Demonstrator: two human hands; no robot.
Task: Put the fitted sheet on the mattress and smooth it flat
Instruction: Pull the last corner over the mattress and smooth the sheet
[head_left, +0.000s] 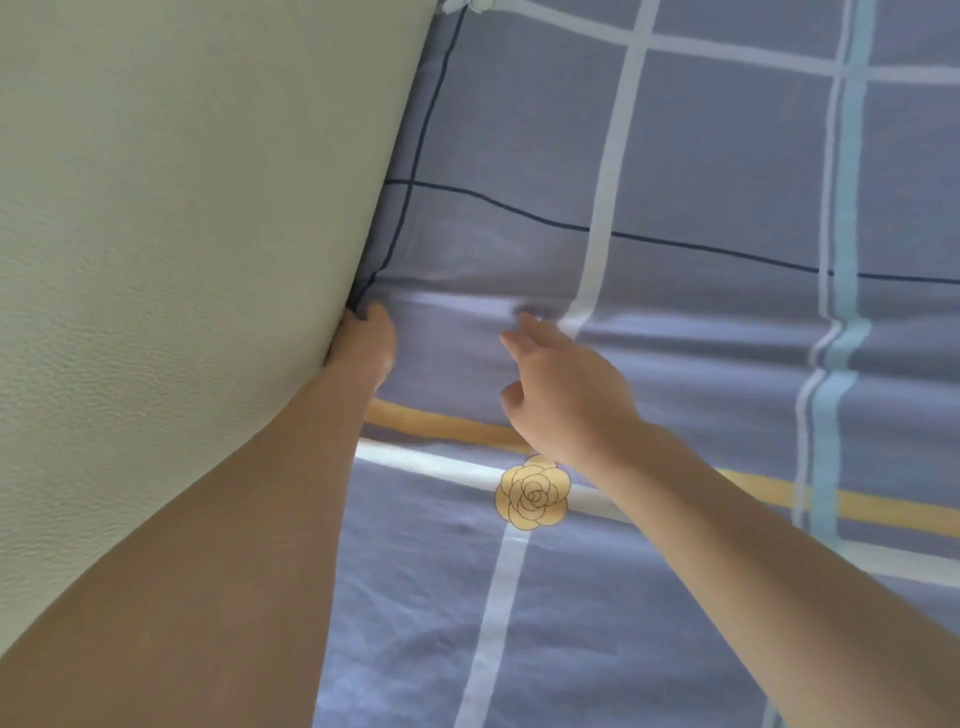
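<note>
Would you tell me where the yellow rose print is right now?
The yellow rose print sits low and centre on the sheet, just under the right hand.

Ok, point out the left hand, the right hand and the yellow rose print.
left hand (363, 345): head view, back of hand at the wall.
right hand (558, 387): head view, back of hand.
yellow rose print (532, 492): head view, flower centre.

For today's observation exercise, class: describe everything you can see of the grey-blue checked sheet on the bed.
The grey-blue checked fitted sheet looks like thin woven cotton, crossed by white, pale blue, navy and mustard stripes, with a printed yellow rose. It covers the mattress up to the cream textured wall. Soft creases run across the middle; the far part lies smoother. The left hand presses its edge down at the wall, its fingers hidden; the right hand reaches open over a crease, contact unclear.
</note>
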